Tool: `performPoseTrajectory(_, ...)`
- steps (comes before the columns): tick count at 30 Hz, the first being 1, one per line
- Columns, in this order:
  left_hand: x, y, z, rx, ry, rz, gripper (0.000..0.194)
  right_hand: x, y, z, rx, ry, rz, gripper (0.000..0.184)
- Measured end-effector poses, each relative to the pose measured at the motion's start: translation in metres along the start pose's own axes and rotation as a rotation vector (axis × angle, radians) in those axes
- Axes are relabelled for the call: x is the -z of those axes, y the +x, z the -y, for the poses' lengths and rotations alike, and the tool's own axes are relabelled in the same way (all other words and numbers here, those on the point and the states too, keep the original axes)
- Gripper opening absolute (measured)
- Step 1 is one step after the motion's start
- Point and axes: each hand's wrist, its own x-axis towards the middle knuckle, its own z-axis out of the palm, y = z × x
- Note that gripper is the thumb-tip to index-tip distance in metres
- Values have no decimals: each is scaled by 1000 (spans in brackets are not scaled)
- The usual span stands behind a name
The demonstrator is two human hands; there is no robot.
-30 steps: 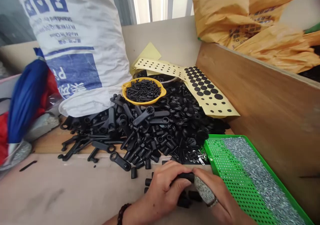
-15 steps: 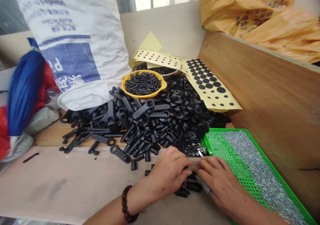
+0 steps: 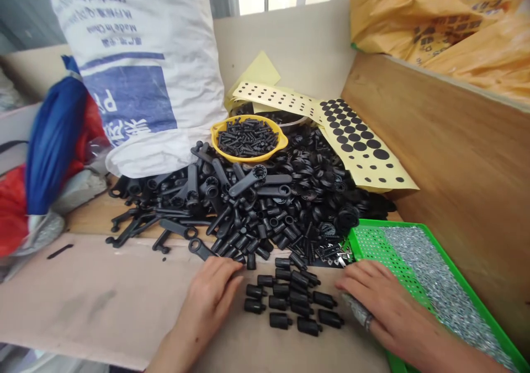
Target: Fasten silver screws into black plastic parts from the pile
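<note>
Between my hands, several short black plastic cylinders with narrow pegs at one end (image 3: 298, 297) lie loosely grouped on the tabletop. My left hand (image 3: 209, 295) is left of them at the front edge of the heap, fingers forward and thumb apart, nothing visible between them. Its fingertips are close to a black hollow sleeve (image 3: 250, 261) and partly cover a black crank handle (image 3: 200, 248). To the right of the cylinders rests my right hand (image 3: 370, 287), fingers bent loosely and thumb apart, holding nothing I can see. Grey tape wraps its thumb. Small metal clips (image 3: 342, 261) lie just beyond it.
A green perforated tray (image 3: 375, 251) of small metal pieces stands at right against a wooden board (image 3: 447, 157). Behind the heap are a yellow basket (image 3: 248, 158) of black screws, dotted sticker sheets (image 3: 372, 163) and a white sack (image 3: 190, 69). A blue umbrella (image 3: 53, 141) is at left.
My hands have moved apart, the left one leftward to the heap's edge. The group of pegged cylinders, mostly covered before, is now uncovered. The view has shifted slightly left.
</note>
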Motion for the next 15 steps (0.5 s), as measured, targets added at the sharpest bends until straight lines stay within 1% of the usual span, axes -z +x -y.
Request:
performPoseTrajectory(3, -3, -5, -1, -12, 8, 9, 16, 3, 14, -6, -13, -219, -31, 44)
performPoseTrajectory(5, -6, -4, -4, -28, -2, 15, 16, 2, 25, -10, -18, -396, -26, 38)
performPoseTrajectory(7, -7, -1, -8, -42, -18, 28, 16, -2, 32, -13, -14, -513, -24, 33)
performPoseTrajectory(9, -8, 5, -13, -65, -31, 47, 16, -7, 36, -16, -19, -556, -43, 31)
performPoseTrajectory(12, -9, 14, -21, -87, -54, 104, 18, -12, 37, -22, -19, -557, -66, 31)
performPoseTrajectory(15, -14, 25, -28, -104, -75, 166, 18, -10, 37, -24, -7, -530, -89, 31)
